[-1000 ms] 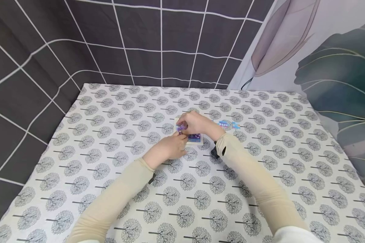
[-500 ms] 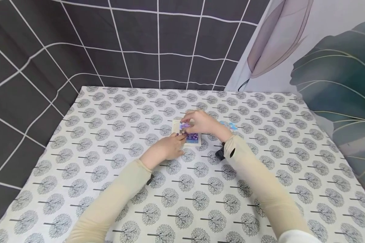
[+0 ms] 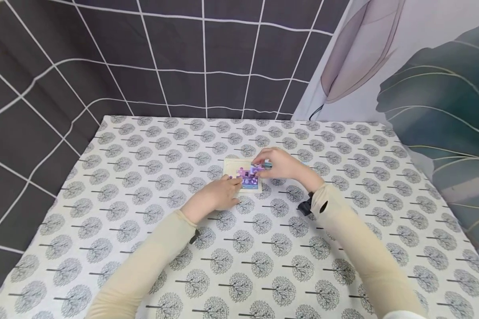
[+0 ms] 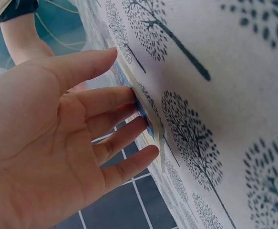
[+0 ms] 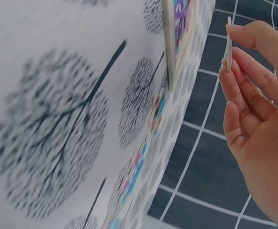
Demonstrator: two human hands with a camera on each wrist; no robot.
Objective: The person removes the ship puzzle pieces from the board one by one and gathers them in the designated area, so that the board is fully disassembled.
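A small jigsaw board [image 3: 231, 165] with a pale frame lies on the table; purple and blue pieces [image 3: 247, 181] fill its near part. My right hand [image 3: 279, 165] pinches a thin puzzle piece [image 5: 229, 45] between thumb and fingertips. In the right wrist view that piece shows edge-on, raised above the board. My left hand [image 3: 219, 195] is at the board's left side, its fingertips resting on the frame and the nearest pieces. In the left wrist view its fingers [image 4: 124, 136] are nearly straight and spread along the board's edge.
Several loose colourful pieces [image 5: 133, 176] lie on the table past the board, mostly hidden behind my right hand in the head view. A white tablecloth with tree prints [image 3: 279, 288] covers the table. A dark grid curtain [image 3: 175, 44] hangs behind it.
My right hand has lifted off the board's middle and shifted right with a puzzle piece pinched in it, uncovering more of the board. My left hand has stayed at the left edge.
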